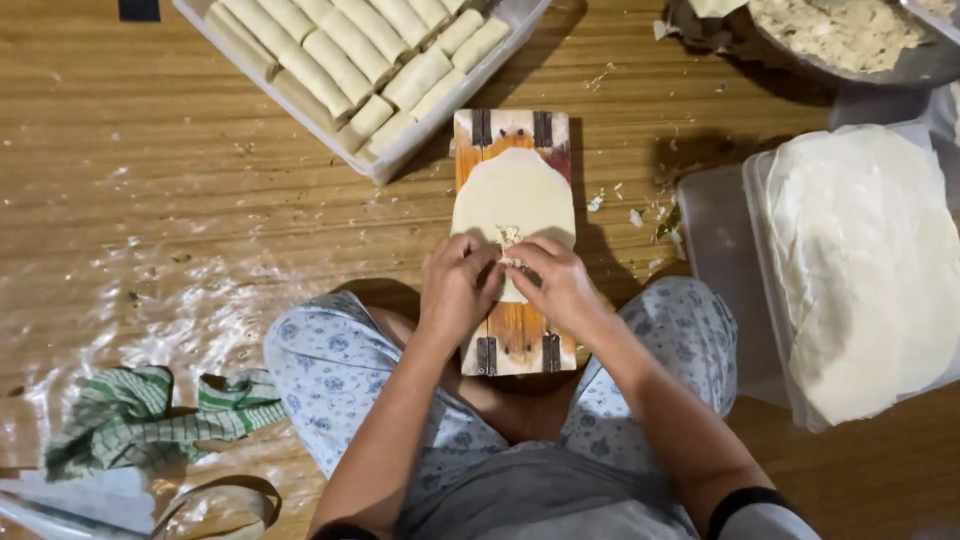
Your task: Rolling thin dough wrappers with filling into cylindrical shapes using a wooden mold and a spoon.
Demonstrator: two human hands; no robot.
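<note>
- Seated cross-legged on a wooden floor (150, 150), knees in blue-flowered cloth.
- Left hand (455, 290) and right hand (560, 285) side by side over a small wooden board (515, 340), thumbs nearly touching.
- Both grips pinched shut on the near edge of a round, pale dough wrapper (513, 195), folding it over a small heap of crumbly filling (508, 238).
- Wrapper flat on the board, its far edge reaching almost to the board's top end; filling at the wrapper's near side, right at the fingertips.
- Board orange-brown down the middle, pale at the ends, with dark metal hinges at both ends.
- Beyond the board, upper left: clear rectangular plastic tray (395, 160) set at an angle, packed with rows of pale finished rolls (350, 50).
- Right: clear plastic container (755, 250) holding a stack of round dough sheets (860, 260), with a clear lid just beside it.
- Upper right: metal bowl (900, 68) of pale crumbly filling, partly out of view.
- Lower left: crumpled green-and-white checked cloth (140, 415) on the floor, well apart from the hands.
- Scraps and crumbs scattered around the board.
</note>
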